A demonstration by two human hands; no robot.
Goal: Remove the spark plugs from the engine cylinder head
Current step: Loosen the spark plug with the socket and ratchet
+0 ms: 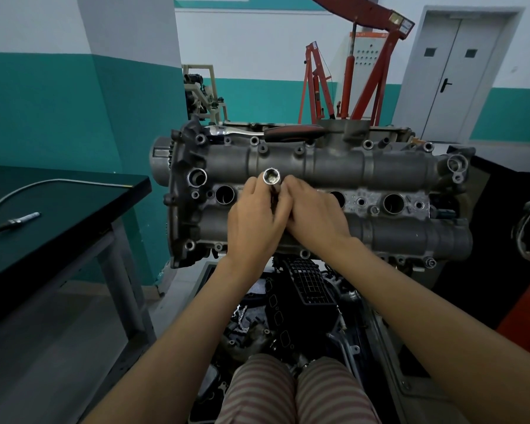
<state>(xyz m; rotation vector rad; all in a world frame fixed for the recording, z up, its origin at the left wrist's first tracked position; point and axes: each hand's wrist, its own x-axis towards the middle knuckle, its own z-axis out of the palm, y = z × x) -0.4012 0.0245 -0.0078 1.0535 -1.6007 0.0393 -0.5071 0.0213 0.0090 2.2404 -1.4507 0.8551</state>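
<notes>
Both your hands, left [254, 218] and right [312, 215], pinch long chrome spark plug socket [272, 180] upright over grey cast cylinder head's [395, 166] second well, keeping it straight for hand-turning

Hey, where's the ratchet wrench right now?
In the head view the ratchet wrench lies along the far top edge of the cylinder head, beyond both hands, with its dark handle pointing right.

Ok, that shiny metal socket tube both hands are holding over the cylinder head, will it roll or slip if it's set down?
The shiny metal socket tube looks round and polished, so it would probably roll on the sloped grey cylinder head. Its smooth chrome wall may be slippery; the left hand and right hand both pinch it. It seems stiff steel, likely heavy for its size.
</notes>
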